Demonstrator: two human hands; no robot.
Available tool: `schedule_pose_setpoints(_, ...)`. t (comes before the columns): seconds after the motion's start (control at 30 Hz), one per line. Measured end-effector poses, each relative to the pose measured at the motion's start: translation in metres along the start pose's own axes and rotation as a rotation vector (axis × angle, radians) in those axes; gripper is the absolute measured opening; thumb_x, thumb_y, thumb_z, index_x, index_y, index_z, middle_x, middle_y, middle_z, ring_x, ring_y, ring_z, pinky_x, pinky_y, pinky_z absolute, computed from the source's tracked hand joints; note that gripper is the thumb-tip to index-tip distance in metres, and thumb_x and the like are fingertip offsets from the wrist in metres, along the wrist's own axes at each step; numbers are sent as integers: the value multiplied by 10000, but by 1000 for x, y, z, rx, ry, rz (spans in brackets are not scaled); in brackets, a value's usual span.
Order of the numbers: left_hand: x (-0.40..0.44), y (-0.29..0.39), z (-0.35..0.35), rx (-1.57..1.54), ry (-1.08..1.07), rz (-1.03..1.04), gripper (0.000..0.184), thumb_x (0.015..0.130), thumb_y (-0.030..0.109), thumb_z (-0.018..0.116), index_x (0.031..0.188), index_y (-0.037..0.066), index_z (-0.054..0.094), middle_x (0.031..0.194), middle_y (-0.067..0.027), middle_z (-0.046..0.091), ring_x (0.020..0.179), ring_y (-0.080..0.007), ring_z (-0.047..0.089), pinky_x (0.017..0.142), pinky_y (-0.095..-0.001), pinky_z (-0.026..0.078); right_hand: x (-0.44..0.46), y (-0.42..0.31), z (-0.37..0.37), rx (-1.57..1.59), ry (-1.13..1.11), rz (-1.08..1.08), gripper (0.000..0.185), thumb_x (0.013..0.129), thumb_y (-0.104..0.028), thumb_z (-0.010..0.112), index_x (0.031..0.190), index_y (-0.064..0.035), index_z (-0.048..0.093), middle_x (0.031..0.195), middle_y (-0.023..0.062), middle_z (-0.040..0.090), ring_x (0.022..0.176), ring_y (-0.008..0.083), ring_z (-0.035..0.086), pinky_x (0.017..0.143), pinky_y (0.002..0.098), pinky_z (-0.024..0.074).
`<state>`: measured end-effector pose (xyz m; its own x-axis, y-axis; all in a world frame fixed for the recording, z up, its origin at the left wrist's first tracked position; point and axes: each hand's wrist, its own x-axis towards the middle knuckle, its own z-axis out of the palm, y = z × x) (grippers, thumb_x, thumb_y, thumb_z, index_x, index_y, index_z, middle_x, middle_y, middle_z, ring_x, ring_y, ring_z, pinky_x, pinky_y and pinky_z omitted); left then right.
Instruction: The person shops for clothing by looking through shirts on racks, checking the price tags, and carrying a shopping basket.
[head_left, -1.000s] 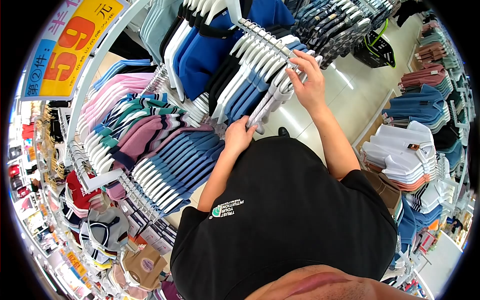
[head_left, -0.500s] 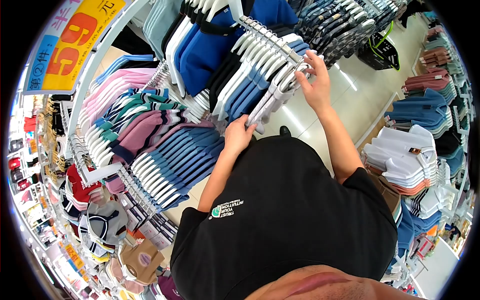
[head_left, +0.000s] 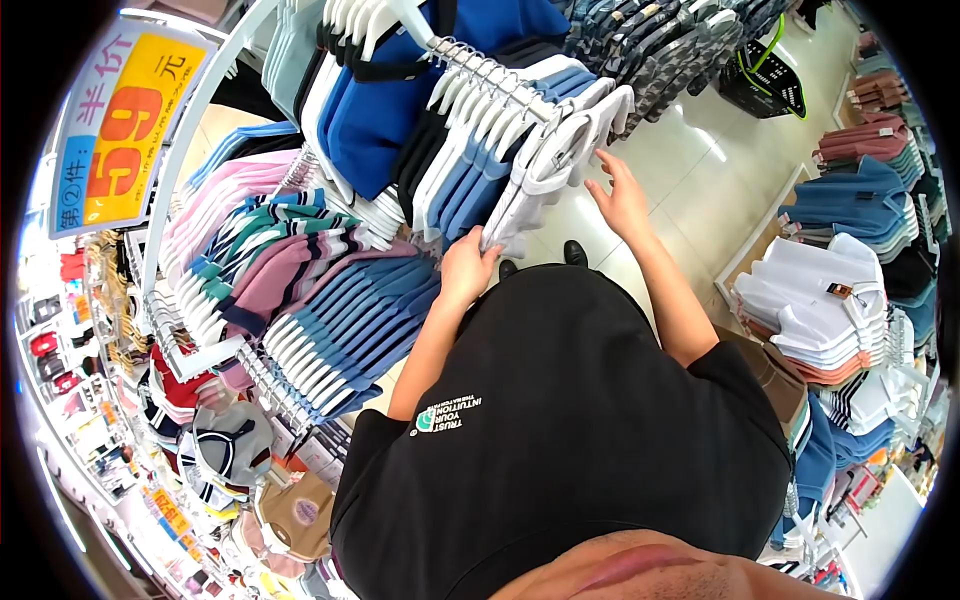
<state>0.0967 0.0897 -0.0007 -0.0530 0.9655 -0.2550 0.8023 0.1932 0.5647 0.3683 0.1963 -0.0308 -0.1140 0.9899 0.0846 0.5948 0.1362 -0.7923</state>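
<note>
A light grey collared shirt (head_left: 528, 192) hangs at the front end of a metal rail (head_left: 490, 75), on a row of white hangers. At its left lower edge, my left hand (head_left: 467, 268) has its fingers closed on the cloth. My right hand (head_left: 622, 200) is off the shirt's right side, fingers apart and holding nothing. Behind the grey shirt, blue shirts (head_left: 478, 195) and white and black ones hang close together on the same rail.
Striped shirts (head_left: 275, 215) and a row of blue shirts (head_left: 355, 310) hang to the left. A yellow price sign (head_left: 130, 125) stands at upper left. A black basket (head_left: 762, 85) is on the floor at upper right. Folded white shirts (head_left: 810, 285) lie on the right.
My right hand has let go of the top of the grey shirt and moved down, away from it. The left hand stays at the shirt's edge. The view has shifted slightly.
</note>
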Motion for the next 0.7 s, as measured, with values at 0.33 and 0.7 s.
schedule_pose_setpoints(0.33, 2, 1, 13, 24, 75, -54, 365, 841, 247, 653, 1077, -17, 565, 927, -271, 645, 910, -439, 613, 785, -493, 473, 26, -29, -9, 109, 89, -281, 245, 841, -158, 672, 1072, -80, 647, 1097, 99, 640, 1024, 313, 599, 854, 374, 489)
schedule_pose_setpoints(0.7, -12, 17, 30, 42, 216, -193, 349, 828, 229, 664, 1053, -13, 550, 956, -255, 638, 929, -437, 605, 800, -499, 471, 63, -46, 3, -213, -290, -359, 216, 814, -280, 685, 884, -76, 699, 906, 101, 656, 836, 318, 644, 712, 426, 517)
